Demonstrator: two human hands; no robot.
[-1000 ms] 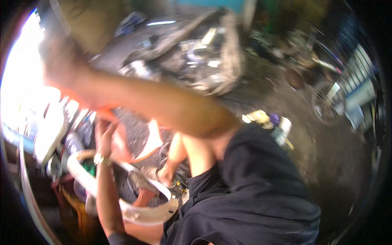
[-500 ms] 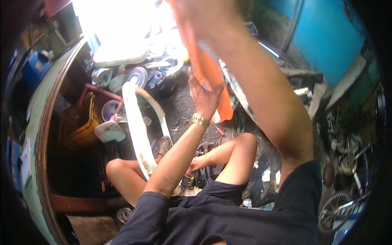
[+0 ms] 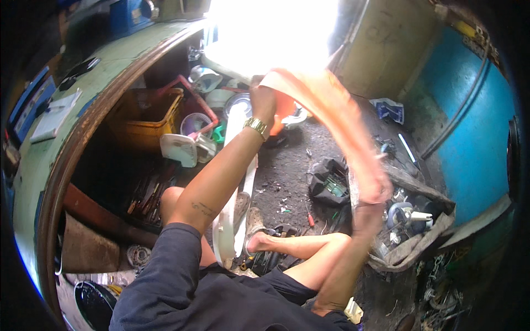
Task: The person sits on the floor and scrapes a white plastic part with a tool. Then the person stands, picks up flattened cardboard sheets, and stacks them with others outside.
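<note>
A long orange piece [image 3: 337, 107], bent in an arch and smeared by motion, stretches between my two hands; I cannot tell whether it is cloth or thin plastic. My left hand [image 3: 263, 102], with a gold watch at the wrist, is closed around its left end. At the lower right end is my right hand [image 3: 375, 186], blurred, with its fingers closed on the piece. A white curved band [image 3: 224, 234] stands upright between my legs, partly hidden behind my left forearm.
A yellow crate [image 3: 152, 131] and plastic parts lie to the left beneath a green bench [image 3: 49, 160]. On the dark floor are a black bag [image 3: 329, 185] and a red-handled screwdriver [image 3: 310, 216]. A sack [image 3: 406, 256] with loose parts lies right, before a blue wall [image 3: 452, 118].
My right hand has swung down and to the right, spreading the orange piece into an arch. My left hand has moved slightly up. The view has turned to the right.
</note>
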